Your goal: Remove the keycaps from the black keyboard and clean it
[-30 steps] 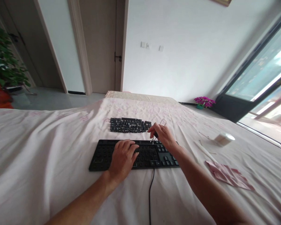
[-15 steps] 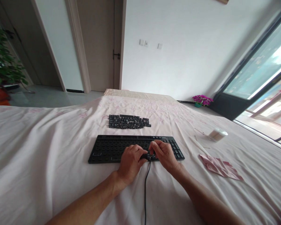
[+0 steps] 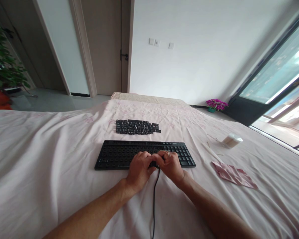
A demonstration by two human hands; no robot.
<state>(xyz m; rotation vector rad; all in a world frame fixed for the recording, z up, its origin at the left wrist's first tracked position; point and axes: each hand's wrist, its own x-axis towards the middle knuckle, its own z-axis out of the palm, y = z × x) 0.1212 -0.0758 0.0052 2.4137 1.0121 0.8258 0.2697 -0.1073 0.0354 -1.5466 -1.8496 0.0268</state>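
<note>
A black keyboard (image 3: 114,154) with many keys stripped off lies on the pink bedsheet (image 3: 45,166). Its cable (image 3: 153,202) runs toward me. Behind it, several loose black keycaps (image 3: 137,126) are laid out in rows. My left hand (image 3: 139,167) and my right hand (image 3: 170,165) meet at the keyboard's front edge, right of the middle. Both have their fingers curled. The right hand holds a thin wire key puller (image 3: 168,153), whose tip shows above the knuckles. The left fingertips pinch at a small dark piece between the hands, which I cannot make out.
A small white round container (image 3: 231,140) lies on the sheet to the right, with thin sticks (image 3: 211,151) beside it. A crumpled pink cloth (image 3: 233,174) lies nearer. Purple flowers (image 3: 216,104) stand by the glass door (image 3: 281,83). A green plant (image 3: 2,69) is at far left.
My right hand came back from near the loose keycaps to the keyboard's front edge with the wire tool. My left hand slid right to meet it. The two hands now touch.
</note>
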